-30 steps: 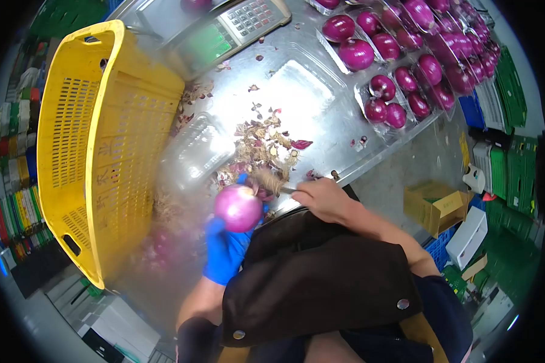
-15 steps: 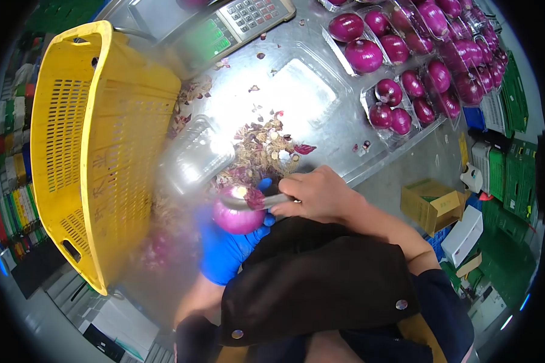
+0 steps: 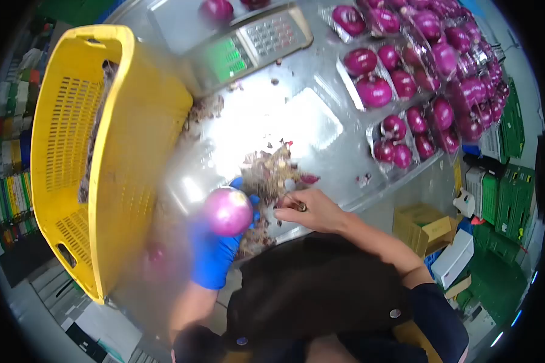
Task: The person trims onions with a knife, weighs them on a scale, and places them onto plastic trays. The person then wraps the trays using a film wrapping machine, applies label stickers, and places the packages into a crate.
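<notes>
My left hand (image 3: 215, 257), in a blue glove, is closed around a red onion (image 3: 229, 212), which it holds up with its pale cut end at the top. To its right, my bare right hand (image 3: 320, 210) is wrapped round a small knife (image 3: 300, 206). Only the end of the handle shows clearly; the blade is hidden or blurred. Between and beyond the hands lies a heap of dry skins and root trimmings (image 3: 272, 172) on the metal table (image 3: 339, 166). A clear plastic tray (image 3: 191, 193) is blurred behind the onion.
A tall yellow crate (image 3: 127, 139) stands at the left. At the back is a scale with keypad (image 3: 266, 37). Packed trays of red onions (image 3: 375, 91) fill the right rear. Another onion (image 3: 156, 254) lies low beside the crate. A cardboard box (image 3: 415, 227) stands beyond the table's edge.
The knife was against the onion's top; my right hand has drawn it away to the right. Loose skin at the top is gone from the onion. The whole view has shifted slightly.
</notes>
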{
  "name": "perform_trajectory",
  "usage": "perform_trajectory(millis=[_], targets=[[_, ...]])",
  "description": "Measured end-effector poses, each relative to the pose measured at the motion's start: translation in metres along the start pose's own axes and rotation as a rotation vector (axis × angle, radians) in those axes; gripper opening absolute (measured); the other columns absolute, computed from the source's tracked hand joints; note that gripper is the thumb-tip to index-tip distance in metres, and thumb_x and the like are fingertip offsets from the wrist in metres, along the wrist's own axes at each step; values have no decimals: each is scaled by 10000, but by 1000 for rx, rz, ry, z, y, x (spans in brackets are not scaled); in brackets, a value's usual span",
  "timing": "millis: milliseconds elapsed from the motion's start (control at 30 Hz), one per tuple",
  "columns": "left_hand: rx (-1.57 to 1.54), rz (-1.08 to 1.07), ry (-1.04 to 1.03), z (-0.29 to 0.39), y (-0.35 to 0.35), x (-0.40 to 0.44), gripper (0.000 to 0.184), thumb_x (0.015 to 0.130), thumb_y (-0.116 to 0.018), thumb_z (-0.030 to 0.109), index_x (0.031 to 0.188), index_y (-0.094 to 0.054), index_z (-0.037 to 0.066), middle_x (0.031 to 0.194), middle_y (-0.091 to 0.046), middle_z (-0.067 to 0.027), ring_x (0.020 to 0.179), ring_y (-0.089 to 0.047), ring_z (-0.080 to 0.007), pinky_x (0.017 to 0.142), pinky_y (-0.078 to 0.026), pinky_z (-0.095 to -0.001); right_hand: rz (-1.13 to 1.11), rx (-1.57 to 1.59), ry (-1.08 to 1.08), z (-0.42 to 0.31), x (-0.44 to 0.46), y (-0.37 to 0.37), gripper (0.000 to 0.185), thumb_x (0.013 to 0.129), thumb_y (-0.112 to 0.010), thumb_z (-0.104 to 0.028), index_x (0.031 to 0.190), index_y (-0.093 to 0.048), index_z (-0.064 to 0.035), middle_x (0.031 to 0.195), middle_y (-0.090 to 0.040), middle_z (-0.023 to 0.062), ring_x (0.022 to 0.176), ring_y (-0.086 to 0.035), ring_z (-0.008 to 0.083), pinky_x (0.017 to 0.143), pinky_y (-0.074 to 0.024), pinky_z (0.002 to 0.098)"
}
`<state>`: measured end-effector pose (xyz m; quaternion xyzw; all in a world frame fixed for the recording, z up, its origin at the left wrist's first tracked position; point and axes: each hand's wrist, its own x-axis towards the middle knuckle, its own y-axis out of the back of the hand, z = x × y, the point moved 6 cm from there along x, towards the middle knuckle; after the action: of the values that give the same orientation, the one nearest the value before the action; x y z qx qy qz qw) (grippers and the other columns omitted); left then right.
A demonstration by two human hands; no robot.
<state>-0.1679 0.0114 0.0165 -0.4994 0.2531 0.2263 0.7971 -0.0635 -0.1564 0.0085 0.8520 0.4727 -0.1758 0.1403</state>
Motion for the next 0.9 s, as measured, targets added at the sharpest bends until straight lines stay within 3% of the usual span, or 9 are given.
perform_trajectory(millis=[100,133,167,233,367,533,700,800,900], targets=[[543,-112,-315,27,-49,11,847,777,-689,421,1405,-344,-30,1338,-483,-161,1179,-527,-290,993,-460,-405,279,-374,142,-46,42,54,255,817,-705,-259,838,-637,-14,706,-621,136,680,-617,323,648,-487,364],[697,-36,-477,41,-66,26,967,687,-775,390,1436,-314,-14,1353,-462,-127,1225,-476,-233,1047,-396,-362,475,-392,360,-81,68,88,249,795,-719,-219,894,-625,-10,782,-630,143,741,-624,338,676,-489,378],[816,-37,-554,49,-67,39,934,705,-767,356,1441,-315,0,1385,-427,-121,1235,-463,-238,1051,-385,-373,650,-387,561,-109,87,112,274,772,-732,-179,950,-614,-7,858,-639,151,801,-631,352,704,-491,392],[853,-36,-628,62,-91,62,918,705,-770,327,1442,-322,13,1396,-410,-109,1251,-442,-238,1057,-375,-377,719,-401,687,-146,130,138,408,752,-744,-146,1090,-559,-15,1059,-595,188,908,-614,376,770,-488,415],[826,-51,-701,75,-112,109,901,694,-772,272,1439,-330,25,1397,-400,-101,1234,-451,-232,1052,-382,-373,718,-581,661,-178,230,159,660,710,-764,-177,1260,-424,-43,1188,-499,208,951,-597,410,844,-497,441],[823,-41,-750,85,-128,137,891,672,-759,143,1440,-323,28,1402,-397,-108,1233,-450,-224,1060,-379,-364,576,-732,439,-174,295,164,688,658,-779,-203,1240,-443,-54,1017,-582,190,901,-624,401,802,-522,465],[1021,-1,-861,100,-139,158,923,679,-747,90,1464,-265,30,1415,-381,-119,1265,-427,-237,1070,-370,-364,674,-446,631,-191,238,176,643,650,-775,-236,1195,-492,-46,971,-633,210,876,-636,391,806,-511,462],[1155,-17,-1068,118,-163,178,924,705,-733,62,1481,-232,59,1433,-351,-127,1263,-435,-238,1062,-381,-366,815,-242,631,-185,179,190,718,636,-810,-245,1234,-473,-32,1000,-647,200,926,-657,321,837,-510,390],[1011,90,-1016,142,-188,199,873,680,-751,50,1439,-321,46,1394,-407,-131,1236,-462,-242,1045,-393,-352,930,-81,651,-156,139,201,772,642,-837,-209,1276,-443,-12,1082,-639,166,1018,-638,246,880,-492,324]])
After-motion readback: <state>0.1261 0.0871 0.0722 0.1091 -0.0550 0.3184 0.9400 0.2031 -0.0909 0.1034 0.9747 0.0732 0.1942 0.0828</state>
